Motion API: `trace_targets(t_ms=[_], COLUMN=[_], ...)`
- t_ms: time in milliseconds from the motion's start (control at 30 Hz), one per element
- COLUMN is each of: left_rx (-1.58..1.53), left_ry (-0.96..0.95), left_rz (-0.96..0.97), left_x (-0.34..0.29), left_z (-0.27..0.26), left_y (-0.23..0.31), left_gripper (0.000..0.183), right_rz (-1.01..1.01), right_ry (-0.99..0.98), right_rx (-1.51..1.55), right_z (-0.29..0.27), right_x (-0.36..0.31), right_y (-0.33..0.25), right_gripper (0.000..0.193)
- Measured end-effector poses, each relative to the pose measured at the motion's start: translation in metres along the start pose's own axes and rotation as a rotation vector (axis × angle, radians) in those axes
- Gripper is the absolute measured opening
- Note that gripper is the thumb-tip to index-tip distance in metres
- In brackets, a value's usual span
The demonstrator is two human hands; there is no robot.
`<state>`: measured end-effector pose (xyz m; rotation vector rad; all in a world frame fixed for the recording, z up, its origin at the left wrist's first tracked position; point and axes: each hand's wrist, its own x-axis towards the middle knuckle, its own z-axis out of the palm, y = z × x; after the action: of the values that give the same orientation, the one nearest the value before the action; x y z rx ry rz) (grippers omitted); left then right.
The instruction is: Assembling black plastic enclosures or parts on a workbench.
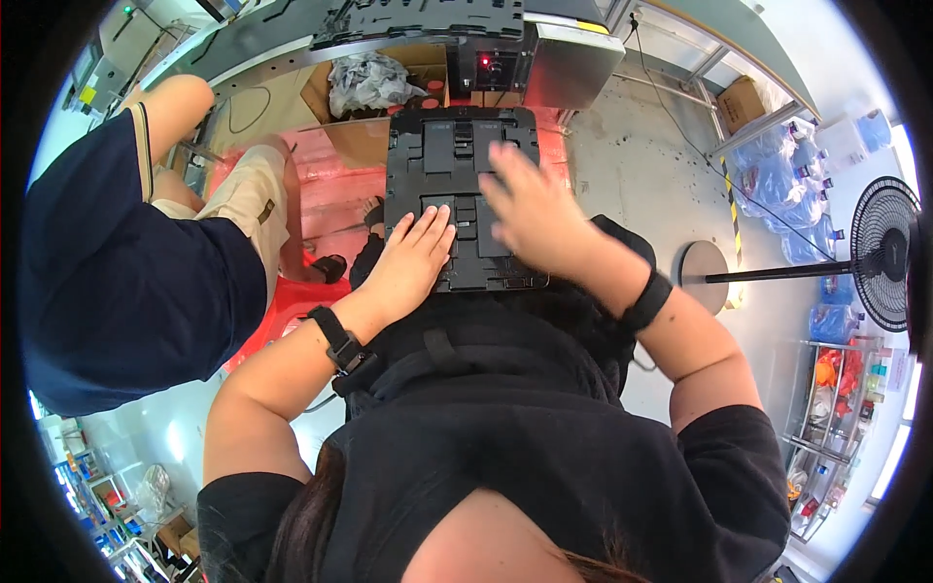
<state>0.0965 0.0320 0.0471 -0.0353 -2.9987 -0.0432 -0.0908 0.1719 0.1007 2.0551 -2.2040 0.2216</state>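
A black moulded panel (462,185) at the wearer's lap (573,301), seemingly stiff, fairly light and best held by its side rims, lies beneath a flat, ungripping left hand (413,260) and a blurred, loosely spread right hand (540,212), its contact unclear.

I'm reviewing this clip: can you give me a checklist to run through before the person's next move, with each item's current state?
1. Left hand laid on the black panel: ok, palm down with fingers over its near left part.
2. Right hand touching the panel: cannot tell; it is over the right side, but blurred.
3. Panel supported from beneath: cannot tell; its underside is hidden.
4. Co-worker clear of the panel: ok, off to the left with a gap between.
5. Standing fan clear of both hands: ok, well to the right.
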Motion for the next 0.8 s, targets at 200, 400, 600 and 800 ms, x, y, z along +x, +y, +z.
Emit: trace_targets(t_ms=[200,400,600,800], left_rx=[-0.155,-0.837,-1.745,-0.625], left_ry=[-0.004,0.272,0.570,0.264], left_rz=[-0.018,-0.399,-0.816,-0.841], left_x=[0.002,0.017,0.030,0.008], left_z=[-0.006,-0.036,-0.057,0.003], left_y=[-0.007,-0.022,-0.046,-0.073], left_gripper=[0.039,0.039,0.036,0.037], right_rz=[0.155,0.043,-0.347,-0.094], right_ry=[0.451,0.297,-0.021,0.123], right_rx=[-0.267,-0.352,0.169,0.251], right_z=[-0.036,-0.050,-0.055,-0.005], right_x=[0.095,0.096,0.037,0.015], right_y=[0.096,0.049,-0.082,-0.042], right_gripper=[0.069,0.023,0.059,0.056])
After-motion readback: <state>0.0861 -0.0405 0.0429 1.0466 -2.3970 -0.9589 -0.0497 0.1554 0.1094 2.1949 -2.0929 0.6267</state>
